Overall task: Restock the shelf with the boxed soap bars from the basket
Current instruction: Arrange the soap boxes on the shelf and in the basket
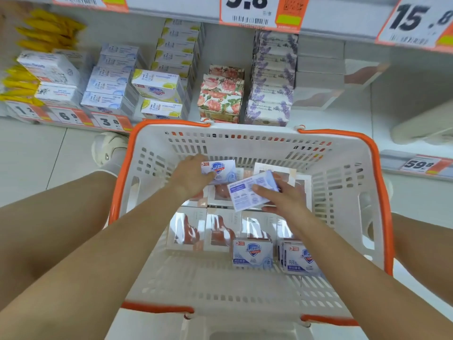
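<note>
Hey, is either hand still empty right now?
No. The left hand grips one blue-and-white Safeguard soap box and the right hand grips another, both inside the basket.

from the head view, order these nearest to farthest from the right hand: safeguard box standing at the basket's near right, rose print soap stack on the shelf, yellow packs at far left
1. Safeguard box, in the basket, just below the right hand.
2. Rose print soap stack, on the shelf beyond the basket's far rim.
3. Yellow packs, upper left end of the shelf.
</note>
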